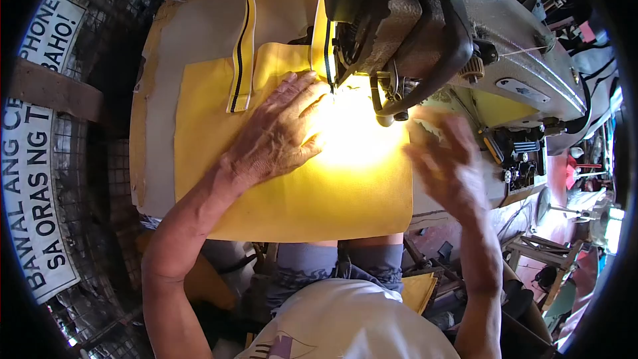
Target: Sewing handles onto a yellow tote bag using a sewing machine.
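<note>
A large piece of yellow fabric (266, 209) lies flat on the sewing table, its near edge hanging over my lap. My left hand (286, 116) rests flat on it, fingers stretched toward the needle area. Beyond those fingers a yellow strap (244, 43) with a dark centre stripe loops up and back down to the sewing machine (392, 23). A lamp's glare washes out the fabric under the machine head. Right of that glare is my right hand (448, 153), smeared by motion near the fabric's right edge; whether it holds anything does not show.
The table's bare left side (156, 93) has a worn, taped edge. Left of it stand a wire mesh and a white sign (43, 193). Small tools and metal parts (522, 153) sit at the table's right. Folded yellow pieces (419, 290) lie below, beside my leg.
</note>
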